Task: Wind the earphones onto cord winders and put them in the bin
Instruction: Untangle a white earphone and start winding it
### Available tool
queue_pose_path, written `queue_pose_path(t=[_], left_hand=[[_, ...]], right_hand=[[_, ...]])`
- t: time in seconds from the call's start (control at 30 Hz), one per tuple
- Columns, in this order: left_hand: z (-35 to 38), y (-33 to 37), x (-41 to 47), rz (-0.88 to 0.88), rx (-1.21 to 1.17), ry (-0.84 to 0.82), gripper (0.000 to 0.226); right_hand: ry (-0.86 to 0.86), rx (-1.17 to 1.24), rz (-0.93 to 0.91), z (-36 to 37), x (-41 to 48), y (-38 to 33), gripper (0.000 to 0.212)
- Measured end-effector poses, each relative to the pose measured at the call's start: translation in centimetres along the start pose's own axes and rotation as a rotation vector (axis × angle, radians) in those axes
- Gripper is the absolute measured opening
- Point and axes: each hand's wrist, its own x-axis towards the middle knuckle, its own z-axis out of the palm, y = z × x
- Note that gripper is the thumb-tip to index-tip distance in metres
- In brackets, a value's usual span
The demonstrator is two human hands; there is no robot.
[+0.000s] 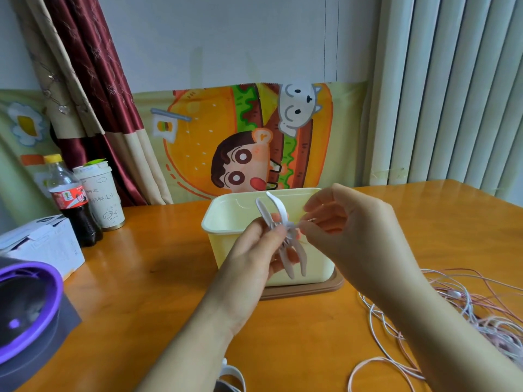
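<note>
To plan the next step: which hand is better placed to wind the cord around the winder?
Right, probably: the right hand pinches the cord at the middle of the winder, while the left hand only grips it.

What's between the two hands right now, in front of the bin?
In the head view, a white cord winder: the left hand grips it, and the right hand pinches at its wrapped middle.

The bin (317,261) stands centre on my table (158,292). The cord winder (278,210) sits before it, between my left hand (254,256) and right hand (353,224). Earphone cords (464,306) lie to the right. Bottle (70,202), cup (102,196) and box (42,247) stand far left.
</note>
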Motion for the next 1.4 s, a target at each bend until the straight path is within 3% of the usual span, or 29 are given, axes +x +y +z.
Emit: queue_pose_path(t=[0.07, 0.17, 0.37, 0.87, 1.1, 1.4], left_hand=[[0.0, -0.1, 0.0, 0.028, 0.058, -0.028, 0.036], [0.2, 0.2, -0.1, 0.059, 0.084, -0.013, 0.033], [-0.3, 0.2, 0.1, 0.088, 0.137, 0.053, 0.037], [0.5, 0.5, -0.3, 0.042, 0.101, 0.080, 0.037], [0.3, 0.6, -0.2, 0.007, 0.058, 0.081, 0.036], [0.0, 0.6, -0.2, -0.020, -0.054, 0.086, 0.041]], right_hand=[[0.039, 0.043, 0.000, 0.3, 0.0, 0.2, 0.024], [0.053, 0.138, 0.020, 0.6, 0.0, 0.4, 0.017], [-0.065, 0.266, -0.036, 1.3, -0.3, 0.5, 0.020], [0.092, 0.208, -0.208, 1.8, -0.7, 0.9, 0.034], [0.099, 0.083, -0.374, 2.3, -0.5, 1.8, 0.013], [0.065, 0.122, -0.376, 2.9, -0.6, 2.4, 0.019]])
